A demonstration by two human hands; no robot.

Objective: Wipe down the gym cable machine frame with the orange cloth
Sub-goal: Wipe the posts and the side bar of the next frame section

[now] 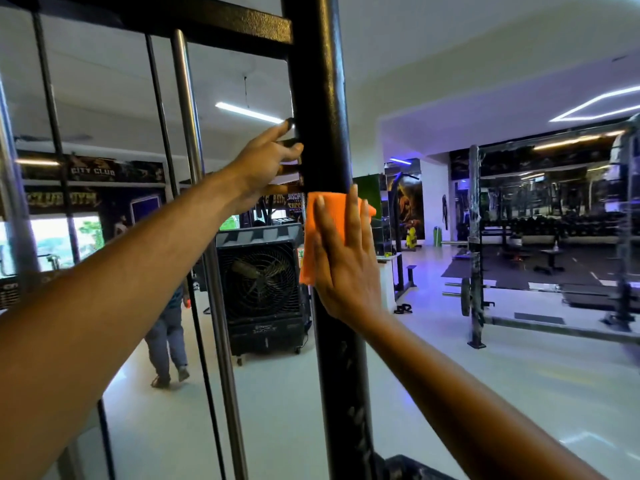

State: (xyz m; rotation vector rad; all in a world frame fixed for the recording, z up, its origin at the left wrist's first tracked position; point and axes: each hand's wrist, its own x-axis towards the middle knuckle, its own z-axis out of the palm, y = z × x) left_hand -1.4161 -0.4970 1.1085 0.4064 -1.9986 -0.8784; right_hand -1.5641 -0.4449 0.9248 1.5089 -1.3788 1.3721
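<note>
1. On the black upright post, mid-height, the orange cloth is pressed flat by the right hand, fingers straight.
2. Post edge is gripped by the left hand, fingers curled round it.
3. Wipe step judged underway; next stroke needs sustained pressure.
4. Room is open above and below; crossbar caps upward travel.

Open room right of post; rods crowd left.

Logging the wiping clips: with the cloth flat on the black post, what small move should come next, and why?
Probably slide the right hand down the black upright post, keeping the orange cloth pressed flat. Its straight fingers already pin the cloth against the post, the left hand steadies the post just above, and a long stretch of post below lies in easy reach.
</note>
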